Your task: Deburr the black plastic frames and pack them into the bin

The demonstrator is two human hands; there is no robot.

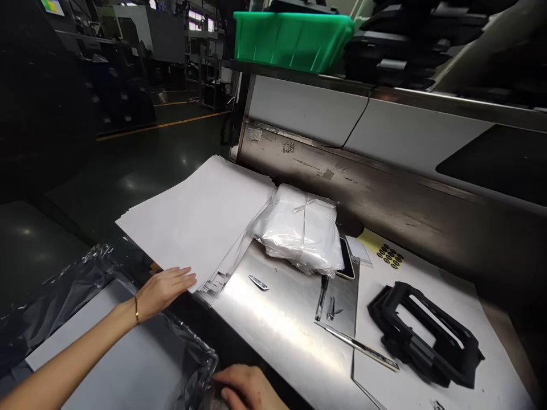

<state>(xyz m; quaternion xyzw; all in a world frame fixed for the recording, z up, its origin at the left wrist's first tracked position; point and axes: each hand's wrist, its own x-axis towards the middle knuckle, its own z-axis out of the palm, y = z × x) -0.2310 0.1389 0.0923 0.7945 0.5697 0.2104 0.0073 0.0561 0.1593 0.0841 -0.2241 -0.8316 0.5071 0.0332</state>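
My left hand point(166, 291), with a thin bracelet at the wrist, rests its outstretched fingers on the near corner of a stack of large white sheets point(200, 210). The stack lies at the left end of the metal table, its near edge overhanging. Below, a box or bin lined with dark clear plastic point(200, 347) holds a pale flat sheet point(141, 364). At the bottom edge, my right hand point(252, 387) is partly cut off; its curled fingers pinch the rim of the plastic liner. A bundle of clear plastic bags point(303, 228) sits right of the sheets.
On the metal table point(282, 319) lie nail clippers point(258, 283), a pen point(321, 299), a metal ruler-like strip point(359, 345) and a phone point(347, 259). Black plastic frames point(427, 336) rest on white paper near yellow stickers point(387, 250). A shelf above carries a green bin point(293, 42).
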